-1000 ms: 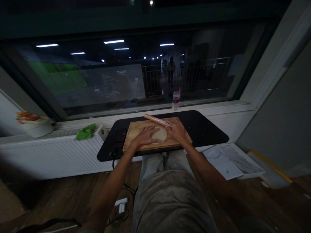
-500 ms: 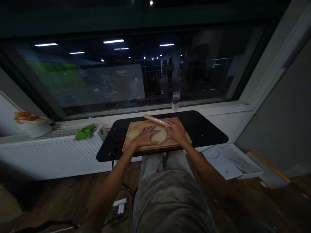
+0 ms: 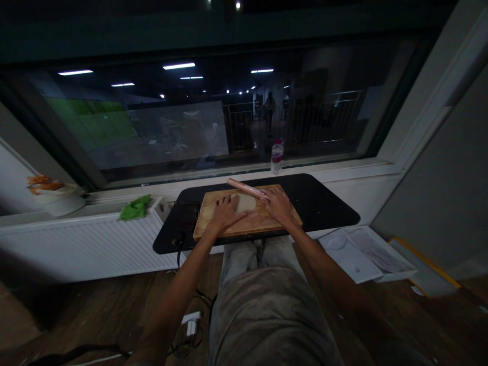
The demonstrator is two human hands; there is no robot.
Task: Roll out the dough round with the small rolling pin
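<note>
A flat pale round of dough lies on a wooden board that rests on a black table. My left hand lies flat with fingers spread, its fingertips on the dough's left edge. At the dough's right side my right hand also rests flat on the board, fingers stretched. A pink rolling pin lies along the board's far edge, just beyond my right fingertips.
A plastic water bottle stands on the window sill behind the table. A green cloth and a white bowl sit on the radiator at the left. Papers lie on the floor at the right, cables at my feet.
The dough now lies farther from me on the board, near the rolling pin. My left hand has slid to its left side; before, it lay over the round.
</note>
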